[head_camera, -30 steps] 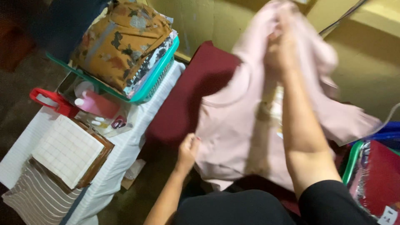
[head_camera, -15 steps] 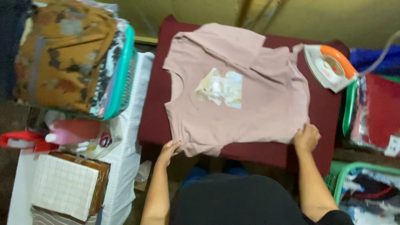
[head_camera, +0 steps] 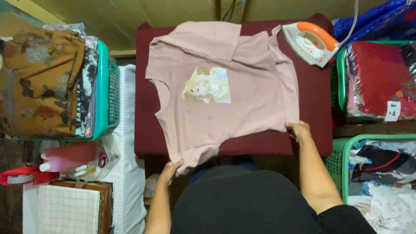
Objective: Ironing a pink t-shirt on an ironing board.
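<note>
A pale pink T-shirt [head_camera: 242,78] with a printed picture on its chest lies spread over a dark red padded ironing surface [head_camera: 312,104]. Its collar points left and its far sleeve is folded over the body. My left hand [head_camera: 170,168] grips the near sleeve, which hangs over the front edge. My right hand [head_camera: 298,129] pinches the shirt's hem corner at the near right. A white and orange iron [head_camera: 313,42] rests on the far right corner of the surface, apart from both hands.
A teal basket [head_camera: 104,86] piled with folded patterned cloth stands at the left. Below it are a pink spray bottle [head_camera: 65,158], a red tape dispenser [head_camera: 19,175] and checked cloth [head_camera: 67,210]. Green baskets [head_camera: 340,154] of clothes stand at the right.
The shirt was held up a second ago and now lies spread flat on the red surface. Both hands have come down to its near edge, and my view has shifted right.
</note>
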